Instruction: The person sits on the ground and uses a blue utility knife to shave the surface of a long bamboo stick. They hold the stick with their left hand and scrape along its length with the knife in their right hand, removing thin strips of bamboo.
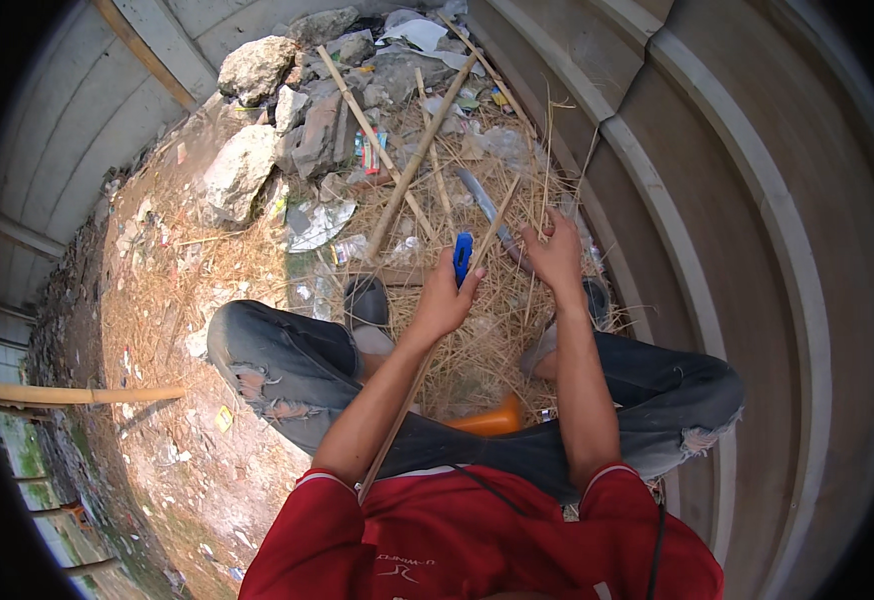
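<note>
My left hand [444, 305] is closed around a blue utility knife [463, 258], its handle pointing up. A long thin bamboo strip [502, 212] runs past that hand's fingers and down along my left forearm toward my lap. To the right, my right hand [555, 255] has its fingers bent together near thin dry stalks; what they pinch, if anything, cannot be made out. Between the hands and farther off, a long-bladed knife [479, 195] lies on the straw. Its lower part is partly covered by straw and the right hand.
Bamboo poles [422, 160] cross on the straw ahead, beside rocks [242, 172] and litter. A corrugated wall [727, 190] rises close on my right. An orange object [489, 418] lies between my bent legs. Another bamboo pole [87, 394] juts in from the left.
</note>
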Available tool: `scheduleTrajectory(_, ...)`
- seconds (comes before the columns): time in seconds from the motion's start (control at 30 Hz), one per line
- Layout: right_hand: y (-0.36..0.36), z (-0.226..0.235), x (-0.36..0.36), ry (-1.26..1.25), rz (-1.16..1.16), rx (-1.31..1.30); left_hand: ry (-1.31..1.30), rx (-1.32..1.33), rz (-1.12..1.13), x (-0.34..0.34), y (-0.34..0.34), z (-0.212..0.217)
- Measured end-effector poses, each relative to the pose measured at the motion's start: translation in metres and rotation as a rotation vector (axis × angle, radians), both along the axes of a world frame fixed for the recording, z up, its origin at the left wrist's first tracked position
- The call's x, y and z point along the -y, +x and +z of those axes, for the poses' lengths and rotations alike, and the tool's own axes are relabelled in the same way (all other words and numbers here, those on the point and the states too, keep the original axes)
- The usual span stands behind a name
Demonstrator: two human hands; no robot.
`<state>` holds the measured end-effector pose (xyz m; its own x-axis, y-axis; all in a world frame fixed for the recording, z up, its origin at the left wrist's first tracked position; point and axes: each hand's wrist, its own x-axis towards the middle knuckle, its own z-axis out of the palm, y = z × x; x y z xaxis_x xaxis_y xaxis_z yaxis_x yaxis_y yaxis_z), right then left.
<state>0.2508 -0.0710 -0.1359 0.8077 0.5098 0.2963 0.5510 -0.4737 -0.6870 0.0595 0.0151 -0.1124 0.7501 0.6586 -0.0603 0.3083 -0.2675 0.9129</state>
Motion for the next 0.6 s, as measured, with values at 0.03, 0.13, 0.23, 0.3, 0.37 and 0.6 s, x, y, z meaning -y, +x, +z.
scheduleTrajectory(0.03,0.0,0.005,-0.001,0.146,0.138,-0.148,0.085,-0.001,0.0,0.0,0.001,-0.006)
scheduleTrajectory(0.13,-0.024,0.05,-0.011,0.374,0.459,-0.487,0.225,-0.004,0.019,0.004,0.0,-0.023)
scheduleTrajectory(0.23,-0.041,0.055,-0.011,0.239,0.52,-0.536,0.231,0.017,0.051,0.007,0.002,-0.022)
scheduleTrajectory(0.3,-0.049,0.055,-0.014,0.196,0.494,-0.472,0.339,0.072,0.086,0.006,0.001,-0.022)
scheduleTrajectory(0.37,-0.056,0.055,-0.019,0.205,0.397,-0.504,0.315,-0.012,0.08,0.006,0.0,-0.019)
scheduleTrajectory(0.6,-0.052,0.045,-0.02,0.147,0.357,-0.656,0.4,-0.182,0.129,0.001,-0.003,-0.017)
